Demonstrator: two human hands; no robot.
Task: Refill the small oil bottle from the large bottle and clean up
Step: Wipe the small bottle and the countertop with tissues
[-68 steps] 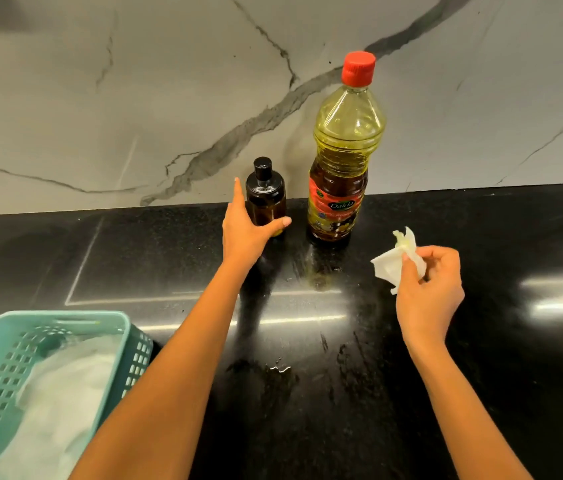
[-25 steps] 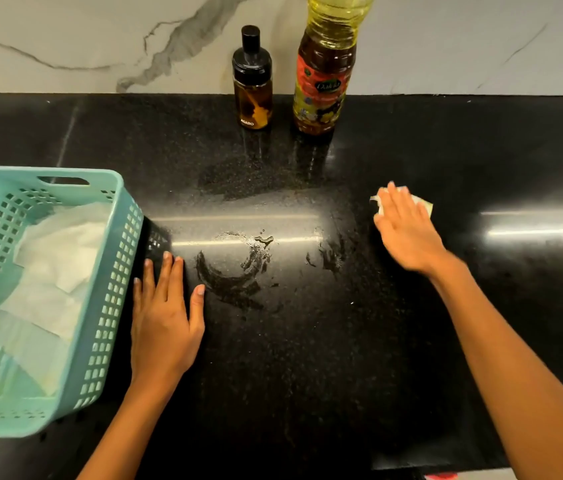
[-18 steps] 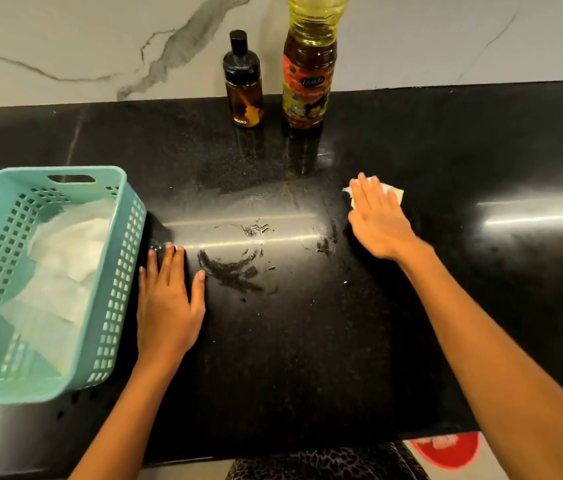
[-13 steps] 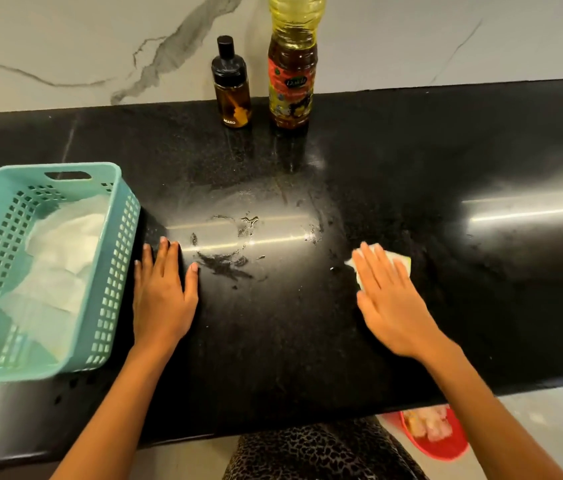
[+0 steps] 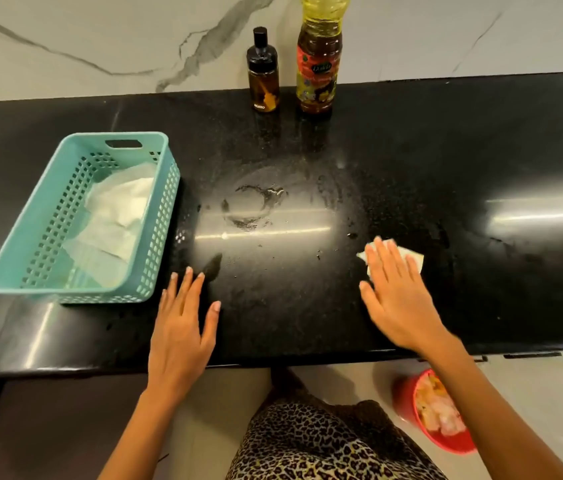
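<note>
The small amber oil bottle (image 5: 262, 81) with a black cap stands at the back of the black counter (image 5: 411, 150), beside the large oil bottle (image 5: 318, 64), whose top is cut off by the frame. An oily ring-shaped smear (image 5: 252, 209) lies mid-counter. My right hand (image 5: 397, 296) lies flat, fingers together, pressing a folded white tissue (image 5: 411, 259) onto the counter right of the smear. My left hand (image 5: 183, 327) rests flat with fingers spread near the front edge, holding nothing.
A teal perforated basket (image 5: 166, 188) with white tissues inside stands at the left. The marble wall (image 5: 100, 39) backs the counter. Below the front edge, a red bin (image 5: 408, 396) with used tissues stands on the floor at the right.
My left hand let go of the small bottle and came down flat near the front edge. My right hand pressed the tissue to the counter and wiped it toward me.
</note>
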